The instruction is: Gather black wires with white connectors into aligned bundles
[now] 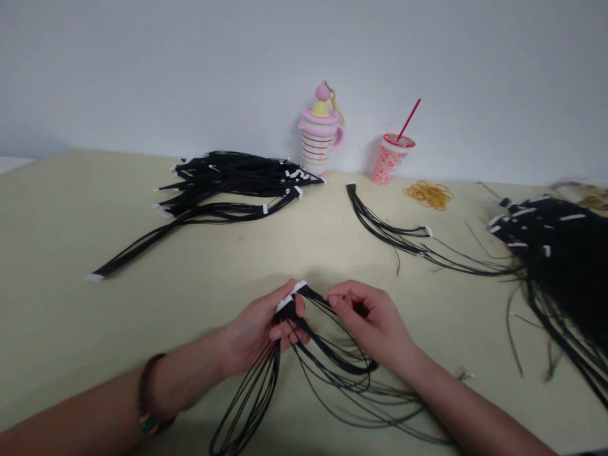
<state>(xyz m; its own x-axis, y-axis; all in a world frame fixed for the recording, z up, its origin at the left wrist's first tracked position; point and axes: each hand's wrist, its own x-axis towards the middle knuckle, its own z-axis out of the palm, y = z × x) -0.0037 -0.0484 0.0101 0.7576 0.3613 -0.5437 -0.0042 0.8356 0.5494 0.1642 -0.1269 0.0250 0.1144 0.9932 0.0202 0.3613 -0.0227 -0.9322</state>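
My pale table (57,221) carries a pile of black cables (237,174) to my left, a lidded mug (316,145), a cup (387,163) with a straw (409,120), rubber bands (430,195), a cable bundle (379,233) and, rightward, another cable heap (574,253).

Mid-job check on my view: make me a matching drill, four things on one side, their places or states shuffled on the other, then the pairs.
Things:
1. left hand
2. right hand
3. rubber bands
4. mug with a handle

Places and states:
A. amber, heaped on the table
B. holding white connectors
C. pink and white, standing near the wall
D. thumb and fingertip pinched at black wires

Pairs: 1-B, 2-D, 3-A, 4-C
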